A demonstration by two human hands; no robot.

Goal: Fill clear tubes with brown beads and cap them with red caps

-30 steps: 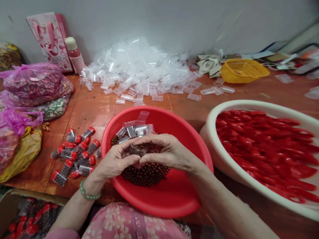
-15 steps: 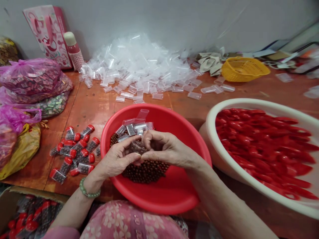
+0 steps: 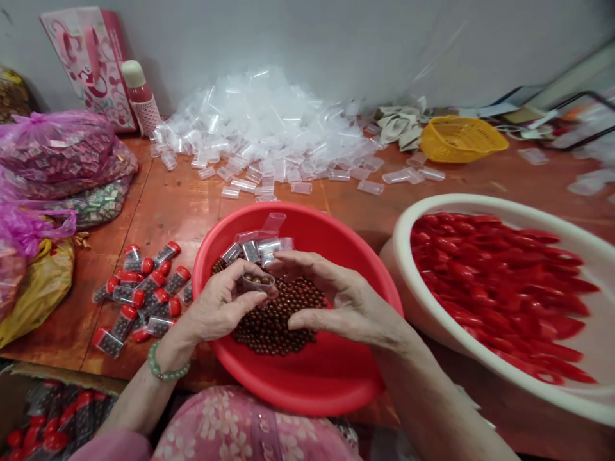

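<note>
My left hand (image 3: 223, 301) grips a clear plastic tube (image 3: 258, 282) whose open end faces me, with brown beads showing inside it. Just right of it, my right hand (image 3: 336, 298) is spread, thumb and fingers apart, holding nothing. Both hands are over a red basin (image 3: 346, 378). Loose brown beads (image 3: 278, 330) lie heaped in the basin, partly hidden by my hands. Several clear tubes (image 3: 262, 246) rest on the beads at the basin's far side.
Left of the basin lie filled tubes with red caps (image 3: 154, 298); more fill a box (image 3: 62, 371) below. At right, a white tub (image 3: 403, 237) holds red plastic pieces (image 3: 500, 288). Behind are piled clear tubes (image 3: 269, 121), a yellow basket (image 3: 461, 141) and a bottle (image 3: 139, 96).
My right hand has let go and moved right, its fingers opening. The tube stays in my left hand, its bead-filled end now showing. The view has shifted slightly.
</note>
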